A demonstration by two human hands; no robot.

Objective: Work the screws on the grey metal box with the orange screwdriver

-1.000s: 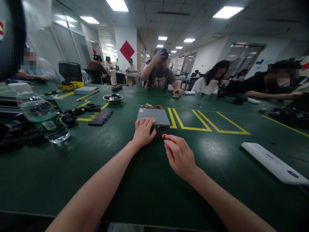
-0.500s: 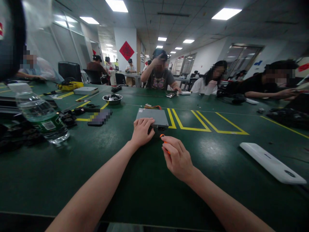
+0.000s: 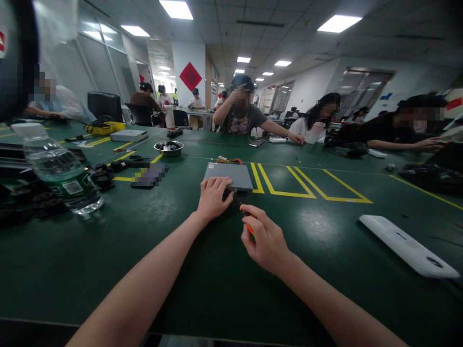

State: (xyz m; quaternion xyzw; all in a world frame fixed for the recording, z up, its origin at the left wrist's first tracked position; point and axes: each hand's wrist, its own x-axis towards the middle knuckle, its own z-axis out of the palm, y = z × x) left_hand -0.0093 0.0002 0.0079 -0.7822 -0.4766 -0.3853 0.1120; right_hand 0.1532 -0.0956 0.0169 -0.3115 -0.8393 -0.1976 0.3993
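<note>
A flat grey computer power supply (image 3: 231, 174) lies on the green table, with a bundle of coloured cables (image 3: 228, 160) coming out at its far side. My left hand (image 3: 216, 198) grips its near left corner, fingers over the top and thumb at the front edge. My right hand (image 3: 265, 238) is closed around a screwdriver (image 3: 250, 228) with an orange handle. The thin shaft points up at the unit's near face, close to my left thumb. Whether the tip touches the unit I cannot tell.
To the left stand a water bottle (image 3: 63, 168), a blurred dark phone-like slab (image 3: 150, 175) and a metal bowl (image 3: 168, 148) with small parts. A white power bank-like device (image 3: 407, 246) lies to the right. Across the table a person (image 3: 240, 108) sits; others work nearby.
My right hand has tilted and dropped slightly, so the screwdriver's shaft now shows. My left hand stays on the power supply. The person opposite has stretched an arm out to the right of the picture.
</note>
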